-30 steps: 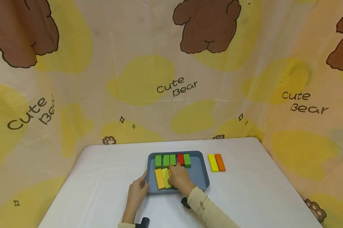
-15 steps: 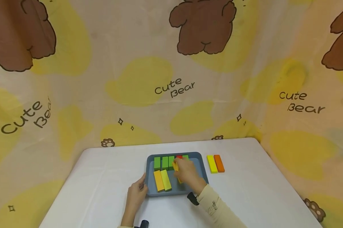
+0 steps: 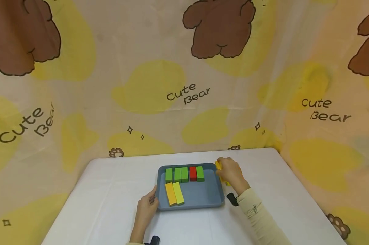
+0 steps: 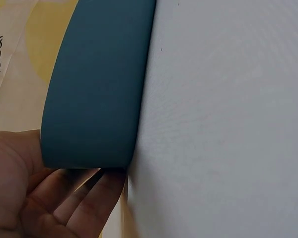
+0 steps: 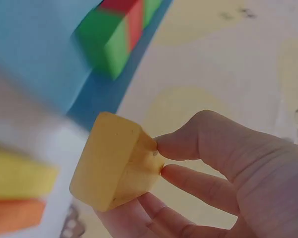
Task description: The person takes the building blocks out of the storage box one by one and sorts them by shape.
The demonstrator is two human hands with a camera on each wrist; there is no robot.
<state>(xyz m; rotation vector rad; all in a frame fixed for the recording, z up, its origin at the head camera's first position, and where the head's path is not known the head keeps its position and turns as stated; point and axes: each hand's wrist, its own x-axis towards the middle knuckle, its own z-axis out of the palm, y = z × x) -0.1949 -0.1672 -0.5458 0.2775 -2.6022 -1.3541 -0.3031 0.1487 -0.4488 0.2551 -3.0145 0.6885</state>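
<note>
In the head view my left hand (image 3: 147, 204) holds the left side of a blue-grey tray (image 3: 201, 196). The left wrist view shows its thumb by the rim and its fingers against the tray's outer wall (image 4: 97, 89). My right hand (image 3: 231, 173) is at the tray's right edge, pinching an orange-yellow wooden block (image 5: 107, 161) between thumb and fingertips. Inside the tray, green blocks (image 3: 177, 175) and a red block (image 3: 192, 173) form the back row. An orange-yellow block (image 3: 170, 194) and a yellow-green block (image 3: 178, 193) lie side by side in front.
Right of the tray, my hand mostly hides a bright yellow block and an orange block; the right wrist view shows the yellow block (image 5: 22, 176) and orange block (image 5: 15, 216) blurred. A white-covered table (image 3: 111, 190) meets patterned cloth walls (image 3: 154, 129).
My right hand has lifted the orange-yellow block from the front row and carried it rightwards past the tray's edge. My left hand stays at the tray's left side.
</note>
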